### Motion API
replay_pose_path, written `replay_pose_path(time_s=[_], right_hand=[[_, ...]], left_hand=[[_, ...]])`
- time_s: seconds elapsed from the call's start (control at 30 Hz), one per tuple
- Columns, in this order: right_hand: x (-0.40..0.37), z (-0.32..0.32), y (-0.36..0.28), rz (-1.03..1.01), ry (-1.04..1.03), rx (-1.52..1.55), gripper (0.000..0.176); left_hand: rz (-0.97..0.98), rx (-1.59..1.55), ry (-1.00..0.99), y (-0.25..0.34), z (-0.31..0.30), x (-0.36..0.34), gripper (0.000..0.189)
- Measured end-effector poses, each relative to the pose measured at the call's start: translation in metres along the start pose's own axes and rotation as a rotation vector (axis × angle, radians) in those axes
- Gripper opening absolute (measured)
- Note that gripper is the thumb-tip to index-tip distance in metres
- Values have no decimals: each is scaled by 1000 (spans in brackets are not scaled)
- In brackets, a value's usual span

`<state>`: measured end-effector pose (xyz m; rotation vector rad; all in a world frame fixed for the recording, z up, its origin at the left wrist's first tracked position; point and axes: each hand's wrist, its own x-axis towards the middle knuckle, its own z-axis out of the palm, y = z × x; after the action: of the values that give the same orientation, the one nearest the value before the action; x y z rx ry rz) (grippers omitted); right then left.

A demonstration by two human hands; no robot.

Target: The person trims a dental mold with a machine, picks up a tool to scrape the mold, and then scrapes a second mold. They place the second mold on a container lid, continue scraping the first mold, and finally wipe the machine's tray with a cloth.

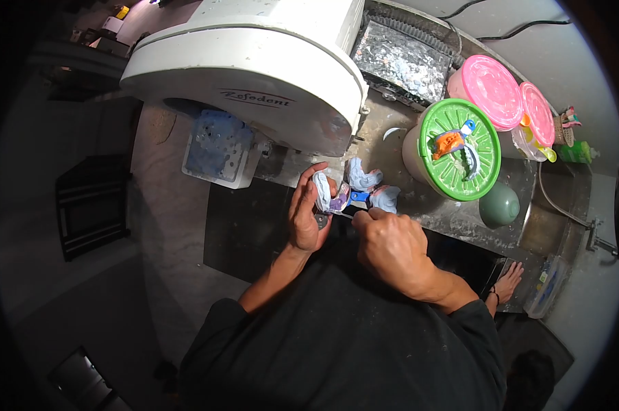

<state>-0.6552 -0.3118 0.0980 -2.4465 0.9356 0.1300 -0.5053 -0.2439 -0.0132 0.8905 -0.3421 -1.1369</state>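
Observation:
My left hand (305, 214) curls around a dental impression (324, 193) with pale blue-grey and purple material, upright at the counter's front edge. My right hand (393, 248) is closed on the handle of a thin tool (345, 216), whose tip reaches toward the impression's lower side. Most of the tool is hidden in the fist. Just beyond the hands, two lumps of pale blue material, one behind (363, 176) and one to the right (385, 198), lie beside a blue tray handle (357, 197).
A large white machine (241, 75) overhangs the left, with a blue-lined bin (217, 147) below. A green-lidded bucket (453, 175) bearing trays, pink-lidded tubs (489, 89) and a green bowl (499, 205) stand right. Another person's hand (508, 282) rests on the counter edge.

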Motion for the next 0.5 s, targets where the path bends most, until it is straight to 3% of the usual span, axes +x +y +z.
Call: replay_pose_path(time_s=[0.07,0.17,0.37,0.5], right_hand=[[3,0,-6,-9,-51,-118,14],[7,1,-3,-21,-49,-38,13],[11,29,20,-89,116,353,14],[16,35,26,-76,113,532,6]], left_hand=[[52,71,37,-2,1,0,47],[87,69,88,-5,1,2,46],[77,-132,109,-12,-6,6,45],[55,-131,103,-15,-11,7,47]])
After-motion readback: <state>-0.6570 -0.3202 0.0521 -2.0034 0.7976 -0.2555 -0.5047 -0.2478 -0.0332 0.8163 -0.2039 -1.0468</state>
